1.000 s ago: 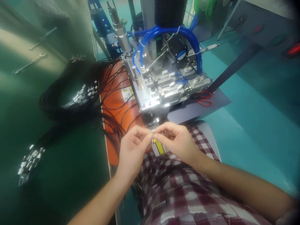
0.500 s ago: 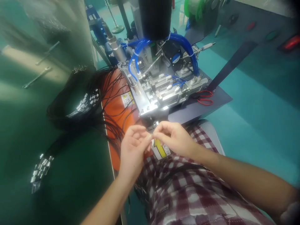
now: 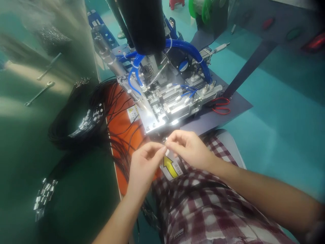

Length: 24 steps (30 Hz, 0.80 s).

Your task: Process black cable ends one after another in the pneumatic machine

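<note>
My left hand (image 3: 147,159) and my right hand (image 3: 188,145) meet fingertip to fingertip over a white label with a yellow arrow (image 3: 170,166). Thumb and forefinger are pinched together on each hand. Whatever sits between the tips is too small to make out. Just beyond my hands stands a metal machine fixture (image 3: 175,105) with blue air hoses (image 3: 188,45). Black cables (image 3: 124,145) lie over the orange surface (image 3: 137,139), close to my left hand.
Left, on the dark green table (image 3: 83,189), lie a coiled cable bundle (image 3: 58,135) with shiny metal ends, a second cluster of metal ends (image 3: 45,196) and a wrench (image 3: 39,94). Red-handled scissors (image 3: 220,109) rest right of the fixture. A black cylinder (image 3: 144,27) hangs above it.
The fingers of my left hand have closed in from a looser, more spread pose to a pinch. Both hands stay together at nearly the same place. The view has shifted slightly.
</note>
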Tool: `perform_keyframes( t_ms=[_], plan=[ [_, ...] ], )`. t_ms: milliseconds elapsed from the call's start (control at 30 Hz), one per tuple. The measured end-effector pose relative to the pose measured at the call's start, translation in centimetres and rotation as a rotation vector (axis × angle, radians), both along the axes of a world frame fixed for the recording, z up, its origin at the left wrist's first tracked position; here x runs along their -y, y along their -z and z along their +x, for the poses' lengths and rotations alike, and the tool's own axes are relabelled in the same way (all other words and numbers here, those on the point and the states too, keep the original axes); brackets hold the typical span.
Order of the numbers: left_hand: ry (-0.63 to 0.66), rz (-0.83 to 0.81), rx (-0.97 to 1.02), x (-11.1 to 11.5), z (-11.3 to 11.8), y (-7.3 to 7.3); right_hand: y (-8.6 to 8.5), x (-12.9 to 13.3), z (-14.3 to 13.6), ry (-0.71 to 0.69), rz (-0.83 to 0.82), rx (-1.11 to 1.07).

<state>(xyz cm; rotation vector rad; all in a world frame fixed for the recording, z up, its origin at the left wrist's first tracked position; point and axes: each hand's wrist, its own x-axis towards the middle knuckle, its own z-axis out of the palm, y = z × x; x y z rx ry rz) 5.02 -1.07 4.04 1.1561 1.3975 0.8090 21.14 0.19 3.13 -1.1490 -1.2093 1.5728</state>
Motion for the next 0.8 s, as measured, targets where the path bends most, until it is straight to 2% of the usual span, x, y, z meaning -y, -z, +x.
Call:
perform_keyframes(
  t_ms=[133,267,500,600,800],
  plan=[
    [-0.047,-0.129,0.148,-0.2,0.1,0.3,0.6,0.0,0.0,-0.007,0.069,0.067],
    [0.013,-0.224,0.256,-0.9,0.1,0.2,0.8,-0.6,-0.1,-0.001,0.087,0.083],
    [0.066,-0.006,-0.056,-0.6,-0.6,-0.3,0.4,-1.2,0.2,-0.004,-0.042,0.011],
    [0.089,0.055,-0.201,-0.1,-1.0,0.0,0.9,-1.2,0.2,-0.005,-0.042,0.035],
    [0.055,0.178,-0.319,0.5,-1.5,1.2,1.4,-1.6,0.0,0.035,0.02,0.106]
  ],
)
